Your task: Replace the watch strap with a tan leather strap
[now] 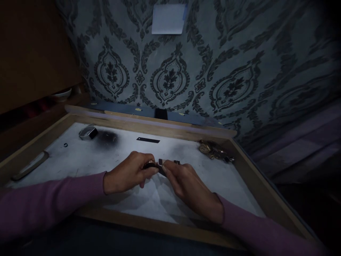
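Observation:
My left hand [130, 173] is closed around what looks like a wristwatch [150, 164], its rounded case partly covered by the fingers. From the case a dark strap [161, 170] runs across to my right hand [188, 185], whose thumb and fingers pinch it. Both hands are held close together over the white bottom of a shallow wooden tray [128, 210]. Just past the right fingertips are a small dark rectangular piece [160, 161] and another small dark piece [177, 162]; dim light hides their detail.
A dark flat strip [148, 140] lies toward the tray's back. A square-faced watch [89, 133] is at back left, near a small black curl [65, 145] and a curved band [32, 166]. Several metal watches [214, 151] are heaped at back right. Patterned wallpaper [170, 76] rises behind.

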`<state>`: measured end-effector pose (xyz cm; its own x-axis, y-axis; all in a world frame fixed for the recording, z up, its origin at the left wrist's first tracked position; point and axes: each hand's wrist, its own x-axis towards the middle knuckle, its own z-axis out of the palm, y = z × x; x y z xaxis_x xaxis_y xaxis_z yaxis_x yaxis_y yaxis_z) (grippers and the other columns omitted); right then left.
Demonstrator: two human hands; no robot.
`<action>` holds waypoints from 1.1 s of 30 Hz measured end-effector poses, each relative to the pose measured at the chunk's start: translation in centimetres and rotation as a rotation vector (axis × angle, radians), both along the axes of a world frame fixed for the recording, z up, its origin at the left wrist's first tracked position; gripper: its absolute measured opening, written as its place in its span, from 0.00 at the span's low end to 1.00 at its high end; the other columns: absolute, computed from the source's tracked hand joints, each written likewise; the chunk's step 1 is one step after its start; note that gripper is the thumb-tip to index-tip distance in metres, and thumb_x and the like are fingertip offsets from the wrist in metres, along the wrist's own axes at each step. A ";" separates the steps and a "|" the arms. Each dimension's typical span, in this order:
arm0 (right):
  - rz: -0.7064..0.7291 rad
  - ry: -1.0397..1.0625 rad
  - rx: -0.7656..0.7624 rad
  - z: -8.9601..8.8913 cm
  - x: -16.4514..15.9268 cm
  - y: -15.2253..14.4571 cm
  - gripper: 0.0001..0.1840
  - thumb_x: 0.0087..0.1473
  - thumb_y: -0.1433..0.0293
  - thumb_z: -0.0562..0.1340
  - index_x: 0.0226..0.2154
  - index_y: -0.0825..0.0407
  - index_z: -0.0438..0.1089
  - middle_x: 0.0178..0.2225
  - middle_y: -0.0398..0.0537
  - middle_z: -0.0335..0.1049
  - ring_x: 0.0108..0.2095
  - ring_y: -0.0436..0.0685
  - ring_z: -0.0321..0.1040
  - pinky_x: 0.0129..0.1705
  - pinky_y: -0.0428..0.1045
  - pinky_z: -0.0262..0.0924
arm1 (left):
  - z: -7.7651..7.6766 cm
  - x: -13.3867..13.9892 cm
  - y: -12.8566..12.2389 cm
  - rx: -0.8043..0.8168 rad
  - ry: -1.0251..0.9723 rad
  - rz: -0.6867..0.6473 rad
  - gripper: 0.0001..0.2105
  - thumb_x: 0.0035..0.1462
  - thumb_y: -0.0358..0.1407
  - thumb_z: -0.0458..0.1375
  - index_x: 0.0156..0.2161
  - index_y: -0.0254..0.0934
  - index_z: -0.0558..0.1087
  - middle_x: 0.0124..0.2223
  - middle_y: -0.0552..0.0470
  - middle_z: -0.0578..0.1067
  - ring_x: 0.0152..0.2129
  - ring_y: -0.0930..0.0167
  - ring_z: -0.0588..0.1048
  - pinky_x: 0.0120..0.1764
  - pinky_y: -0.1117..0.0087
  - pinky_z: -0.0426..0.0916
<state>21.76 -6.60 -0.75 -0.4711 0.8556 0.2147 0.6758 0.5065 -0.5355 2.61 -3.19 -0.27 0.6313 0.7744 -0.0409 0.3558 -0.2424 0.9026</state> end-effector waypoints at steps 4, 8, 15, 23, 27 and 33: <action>0.025 0.026 -0.025 0.0 0.1 0.2 0.15 0.63 0.73 0.49 0.25 0.51 0.60 0.18 0.38 0.59 0.18 0.47 0.55 0.23 0.45 0.46 | 0.0 0.1 0.0 0.014 0.020 0.001 0.08 0.59 0.34 0.54 0.28 0.35 0.66 0.21 0.59 0.68 0.15 0.77 0.70 0.20 0.78 0.62; 0.079 0.021 -0.002 -0.2 0.2 0.3 0.15 0.64 0.73 0.49 0.26 0.52 0.60 0.19 0.39 0.60 0.18 0.47 0.57 0.23 0.45 0.47 | 0.0 0.2 0.0 -0.010 0.026 -0.010 0.09 0.59 0.34 0.54 0.27 0.35 0.66 0.20 0.59 0.68 0.14 0.78 0.70 0.19 0.78 0.61; 0.018 -0.054 0.025 -0.3 0.2 0.0 0.13 0.61 0.75 0.49 0.26 0.52 0.60 0.18 0.39 0.58 0.17 0.47 0.53 0.22 0.45 0.42 | -0.1 0.1 -0.1 -0.022 0.022 -0.002 0.08 0.58 0.34 0.54 0.27 0.35 0.66 0.19 0.60 0.67 0.14 0.78 0.70 0.20 0.79 0.61; 0.148 0.195 -0.222 0.1 1.0 1.0 0.17 0.65 0.66 0.50 0.25 0.53 0.63 0.22 0.40 0.56 0.23 0.49 0.53 0.27 0.46 0.49 | -0.3 -0.2 0.5 -0.141 -0.076 -0.076 0.09 0.58 0.35 0.56 0.27 0.34 0.67 0.18 0.59 0.68 0.14 0.79 0.69 0.21 0.79 0.62; 0.211 0.411 -0.448 -0.3 1.5 1.7 0.22 0.64 0.57 0.52 0.24 0.52 0.59 0.22 0.38 0.52 0.22 0.48 0.49 0.24 0.46 0.46 | 0.1 -0.6 0.9 -0.338 -0.162 -0.129 0.12 0.56 0.40 0.60 0.27 0.34 0.68 0.17 0.59 0.69 0.13 0.80 0.65 0.19 0.79 0.57; 0.208 0.686 -0.725 -0.6 1.3 1.8 0.22 0.62 0.55 0.56 0.24 0.52 0.59 0.17 0.33 0.47 0.17 0.45 0.40 0.20 0.44 0.37 | 0.4 -0.7 1.3 -0.494 -0.271 -0.149 0.13 0.54 0.42 0.63 0.29 0.33 0.68 0.25 0.54 0.74 0.14 0.79 0.69 0.16 0.79 0.56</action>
